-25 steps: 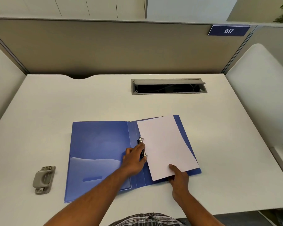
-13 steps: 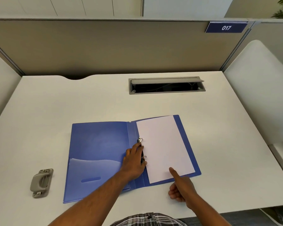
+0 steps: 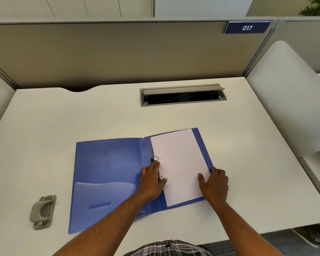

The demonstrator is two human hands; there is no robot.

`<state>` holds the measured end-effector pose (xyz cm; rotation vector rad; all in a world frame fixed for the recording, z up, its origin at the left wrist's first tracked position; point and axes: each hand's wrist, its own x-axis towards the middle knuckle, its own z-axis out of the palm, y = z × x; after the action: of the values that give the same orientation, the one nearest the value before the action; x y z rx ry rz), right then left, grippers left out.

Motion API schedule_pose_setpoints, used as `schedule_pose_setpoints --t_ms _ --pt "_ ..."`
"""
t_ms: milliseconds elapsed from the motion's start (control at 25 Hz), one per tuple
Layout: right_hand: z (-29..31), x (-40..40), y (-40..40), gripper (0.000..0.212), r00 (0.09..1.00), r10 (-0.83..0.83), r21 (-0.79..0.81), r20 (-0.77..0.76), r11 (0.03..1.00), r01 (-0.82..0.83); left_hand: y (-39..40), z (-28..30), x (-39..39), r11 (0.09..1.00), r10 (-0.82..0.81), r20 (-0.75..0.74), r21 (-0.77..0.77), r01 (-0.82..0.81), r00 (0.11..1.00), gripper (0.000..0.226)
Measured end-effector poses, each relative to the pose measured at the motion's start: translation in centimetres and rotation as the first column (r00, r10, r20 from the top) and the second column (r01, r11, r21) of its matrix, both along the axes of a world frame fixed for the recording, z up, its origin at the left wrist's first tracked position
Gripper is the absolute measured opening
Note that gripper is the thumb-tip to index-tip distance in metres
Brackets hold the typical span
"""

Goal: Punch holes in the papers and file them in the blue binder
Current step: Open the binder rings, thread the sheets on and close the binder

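The blue binder (image 3: 107, 172) lies spread wide on the white desk in front of me. White papers (image 3: 177, 163) lie on its right half, with their left edge at the metal rings (image 3: 155, 157). My left hand (image 3: 151, 179) rests over the ring mechanism at the spine, fingers on the lower ring and thumb on the paper edge. My right hand (image 3: 213, 183) lies flat on the lower right part of the papers and the binder's right edge, fingers straight. A grey hole punch (image 3: 42, 211) sits on the desk to the left of the binder.
A grey cable hatch (image 3: 183, 95) with a raised lid is set in the desk behind the binder. A beige partition (image 3: 118, 52) closes the back, with a sign reading 017. White curved dividers (image 3: 288, 100) stand at both sides.
My right hand left the papers' bottom edge, drew back, then came down flat on their lower right part. The papers turned straighter on the binder's right half. My left hand stayed at the rings.
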<state>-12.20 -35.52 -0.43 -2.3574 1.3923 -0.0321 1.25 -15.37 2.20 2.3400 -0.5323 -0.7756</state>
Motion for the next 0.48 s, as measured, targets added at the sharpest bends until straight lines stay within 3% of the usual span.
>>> schedule_pose_setpoints --t_ms 480 --pt "-1.7 -2.3 -0.1 0.044 0.983 0.02 0.027 0.185 0.999 -0.026 0.1 -0.6 0.5 1.0 0.023 -0.029 0.006 -0.023 0.999 0.072"
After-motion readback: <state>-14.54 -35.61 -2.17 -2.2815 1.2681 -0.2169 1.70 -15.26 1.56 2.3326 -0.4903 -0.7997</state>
